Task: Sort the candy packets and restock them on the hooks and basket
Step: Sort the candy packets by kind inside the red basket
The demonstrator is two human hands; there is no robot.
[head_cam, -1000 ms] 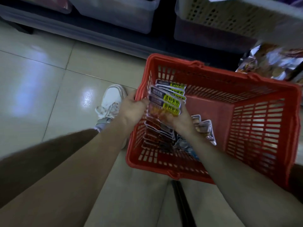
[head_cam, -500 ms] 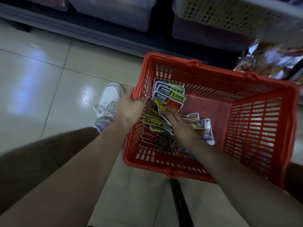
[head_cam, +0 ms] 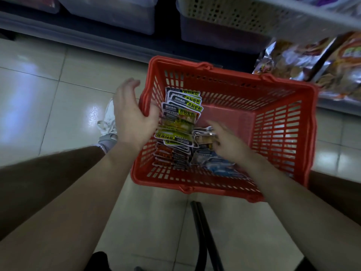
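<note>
A red plastic shopping basket [head_cam: 283, 122] stands on the tiled floor. Along its left inner wall lies a row of candy packets [head_cam: 183, 106] with yellow and black labels. Near the front are several pale blue and silver packets [head_cam: 207, 159]. My left hand [head_cam: 130, 112] is at the basket's left rim, fingers spread, thumb over the rim beside the packets. My right hand [head_cam: 228, 143] reaches into the basket over the pale packets, fingers bent and blurred; whether it grips one is unclear.
Shelving with a cream perforated basket [head_cam: 234, 14] and clear bins [head_cam: 117, 14] runs along the top. Foil snack bags [head_cam: 312, 59] hang at the upper right. A white shoe [head_cam: 109, 122] stands left of the basket. A black bar [head_cam: 205, 235] lies on the floor in front.
Both hands held a stack of yellow-label packets above the basket; the stack now lies against the left wall. My left hand drew back to the rim and my right moved to the pale packets.
</note>
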